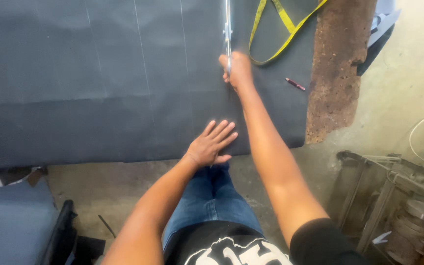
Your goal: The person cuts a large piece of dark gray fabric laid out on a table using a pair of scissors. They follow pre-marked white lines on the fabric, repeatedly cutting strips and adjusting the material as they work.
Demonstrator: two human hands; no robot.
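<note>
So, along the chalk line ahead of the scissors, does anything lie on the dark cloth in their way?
Nothing visible does. The right hand holds the scissors on the dark cloth, and the line ahead looks bare. The yellow tape measure and red pencil lie to the right; the left hand presses behind.

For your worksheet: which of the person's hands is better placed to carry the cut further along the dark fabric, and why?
The right hand. Its grip is already on the scissors, aligned with a chalk line on the dark fabric. The left hand lies flat nearer the edge, likely steadying the cloth.
</note>
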